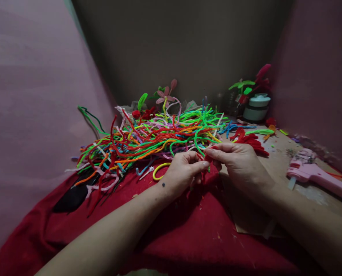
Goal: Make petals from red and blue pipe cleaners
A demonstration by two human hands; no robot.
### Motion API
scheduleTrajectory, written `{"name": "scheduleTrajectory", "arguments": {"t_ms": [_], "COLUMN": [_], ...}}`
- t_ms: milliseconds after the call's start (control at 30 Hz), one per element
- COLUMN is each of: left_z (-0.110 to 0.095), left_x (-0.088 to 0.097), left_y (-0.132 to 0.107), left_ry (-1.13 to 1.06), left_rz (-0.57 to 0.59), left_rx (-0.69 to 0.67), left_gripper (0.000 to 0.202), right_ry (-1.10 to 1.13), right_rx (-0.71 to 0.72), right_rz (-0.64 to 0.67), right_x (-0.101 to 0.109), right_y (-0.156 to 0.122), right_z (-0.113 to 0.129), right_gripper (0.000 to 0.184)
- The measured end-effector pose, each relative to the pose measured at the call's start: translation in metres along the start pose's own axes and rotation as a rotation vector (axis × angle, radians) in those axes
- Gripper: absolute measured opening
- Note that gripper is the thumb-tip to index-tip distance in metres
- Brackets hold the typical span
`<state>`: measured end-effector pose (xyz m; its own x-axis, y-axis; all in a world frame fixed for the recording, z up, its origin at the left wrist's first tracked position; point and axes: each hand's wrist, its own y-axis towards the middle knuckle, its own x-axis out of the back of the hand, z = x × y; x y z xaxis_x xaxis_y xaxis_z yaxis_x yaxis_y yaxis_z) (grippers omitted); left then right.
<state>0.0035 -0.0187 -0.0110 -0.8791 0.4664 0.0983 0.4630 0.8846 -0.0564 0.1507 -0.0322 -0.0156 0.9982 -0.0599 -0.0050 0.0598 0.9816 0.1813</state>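
Note:
My left hand [186,168] and my right hand [235,161] meet over the red cloth, fingertips pinched close together. Between them is a small piece of red pipe cleaner [207,156], mostly covered by the fingers. Both hands are closed on it. Just beyond the fingers spreads a large tangled pile of coloured pipe cleaners [148,140], in green, red, orange, yellow and lilac. A bunch of red pipe-cleaner loops [250,142] lies past my right hand. Beside my left wrist rests a yellow ring [159,171].
On the right, a pink glue gun [317,172] lies on a cardboard sheet [245,218]. A pale blue lidded jar [256,108] and a pink pipe-cleaner flower [165,96] stand at the back. A black object [74,195] lies at left on the red cloth [188,241]. Walls enclose the table.

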Motion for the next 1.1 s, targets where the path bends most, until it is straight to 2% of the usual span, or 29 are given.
{"name": "scheduleTrajectory", "arguments": {"t_ms": [167,233,333,433,600,667,800,933,1100], "left_z": [0.002,0.002,0.002,0.002,0.003,0.003,0.005,0.009,0.009], "left_x": [0.001,0.002,0.001,0.001,0.002,0.002,0.004,0.005,0.003], "left_y": [0.001,0.002,0.002,0.002,0.002,0.002,0.003,0.004,0.004], "left_ry": [-0.033,-0.047,-0.032,-0.036,-0.080,-0.085,-0.127,-0.183,-0.164], "left_rz": [-0.038,-0.038,-0.034,-0.043,-0.088,-0.092,-0.044,0.098,0.062], "left_rx": [0.023,0.025,0.027,0.037,0.034,0.033,0.037,0.087,0.088], "left_gripper": [0.014,0.013,0.013,0.013,0.014,0.013,0.011,0.017,0.020], "right_ry": [0.043,0.028,-0.076,-0.104,0.060,0.067,0.071,0.148,0.076], "right_rx": [-0.042,-0.014,0.068,0.077,-0.052,-0.088,-0.098,-0.128,-0.108], "right_rz": [0.015,0.022,-0.033,-0.047,0.132,0.148,0.089,0.084,0.078], "right_x": [-0.003,-0.003,-0.002,-0.001,-0.004,-0.005,-0.004,-0.003,-0.004], "right_y": [0.000,0.000,0.000,0.000,0.000,0.000,0.001,0.004,0.004], "right_z": [0.003,0.003,0.004,0.003,-0.004,-0.006,-0.007,-0.010,-0.012], "right_gripper": [0.025,0.026,0.026,0.028,0.021,0.018,0.019,0.023,0.023]}}
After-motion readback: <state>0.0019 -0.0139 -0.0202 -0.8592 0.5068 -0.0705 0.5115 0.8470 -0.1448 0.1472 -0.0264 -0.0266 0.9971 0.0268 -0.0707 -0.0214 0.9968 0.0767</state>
